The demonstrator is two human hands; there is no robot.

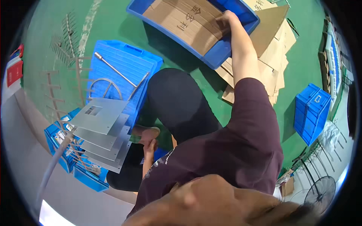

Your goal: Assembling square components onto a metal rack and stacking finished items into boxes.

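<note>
My right hand (227, 19) reaches into a blue plastic bin (217, 56) at the top of the view. Its fingers are curled at the right edge of a brown cardboard sheet (181, 19) lying in the bin. Handwritten marks show on the sheet. My left hand (150, 145) is low in front of my body, beside my dark-trousered leg. Its fingers are closed round the lower end of a pinkish-brown piece (148, 133) whose kind I cannot make out.
Left of my leg, thin grey metal plates (100, 115) hang in tiers on a prong rack (68, 141), over an upturned blue crate (117, 62) with a metal rod (115, 69). Flattened cardboard (277, 64) lies at right; a blue crate (312, 113) stands beyond. A fan (320, 194) is lower right.
</note>
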